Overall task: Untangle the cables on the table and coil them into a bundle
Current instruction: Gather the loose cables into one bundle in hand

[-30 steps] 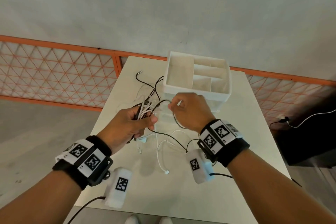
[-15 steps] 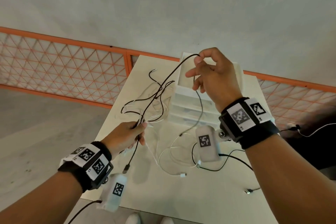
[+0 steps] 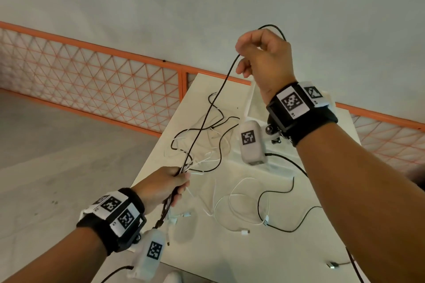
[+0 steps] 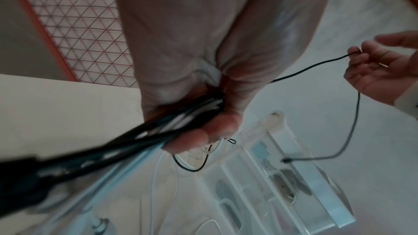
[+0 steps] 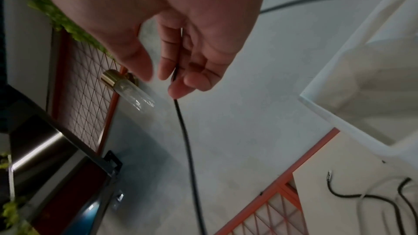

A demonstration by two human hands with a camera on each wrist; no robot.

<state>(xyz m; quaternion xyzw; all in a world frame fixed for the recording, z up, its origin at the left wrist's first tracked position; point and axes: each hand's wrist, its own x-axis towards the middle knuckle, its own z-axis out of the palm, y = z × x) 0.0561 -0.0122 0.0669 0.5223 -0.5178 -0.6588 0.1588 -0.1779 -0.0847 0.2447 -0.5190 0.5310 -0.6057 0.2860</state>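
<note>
My left hand (image 3: 176, 182) is low over the white table (image 3: 230, 259) and grips a bunch of black and white cables (image 4: 199, 112). One black cable (image 3: 213, 103) runs steeply up from that bunch to my right hand (image 3: 243, 57). The right hand is raised high and pinches the cable between thumb and fingers, as the right wrist view shows on the black cable (image 5: 181, 113). A loose tangle (image 3: 207, 140) of black and white cable lies on the table beyond my left hand. White loops (image 3: 239, 204) and a black loop (image 3: 276, 218) lie nearer me.
A white divided organiser box (image 4: 282, 185) stands at the back of the table, mostly hidden behind my right wrist in the head view. An orange mesh fence (image 3: 92, 89) runs behind the table. A loose plug (image 3: 332, 265) lies near the front right edge.
My right hand has risen from table height to well above it, drawing the black cable up and out of the tangle. My left hand stayed low with the bunch in it.
</note>
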